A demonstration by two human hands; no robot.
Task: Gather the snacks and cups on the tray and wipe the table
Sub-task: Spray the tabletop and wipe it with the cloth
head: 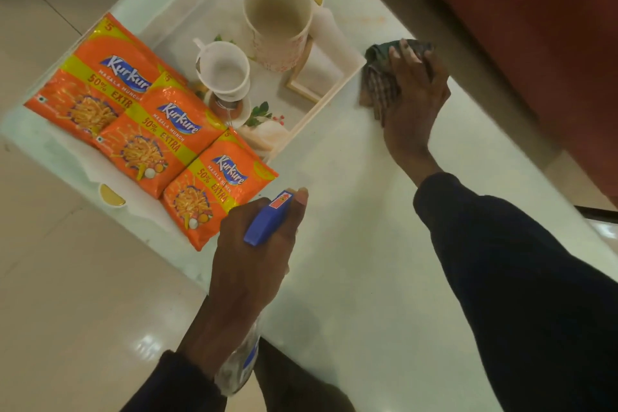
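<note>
Your right hand (414,87) lies flat on the soft checked cloth (378,85), on the table (351,261) just beside the tray (334,87). The cloth will likely bunch, so press broadly. Your left hand (250,254) grips the spray bottle (267,221), probably light and slick, at its neck.

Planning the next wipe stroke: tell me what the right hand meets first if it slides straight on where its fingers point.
Probably nothing on the table: the right hand, pressing the cloth, points past the tray corner toward the table's far edge. Depth is uncertain.
</note>
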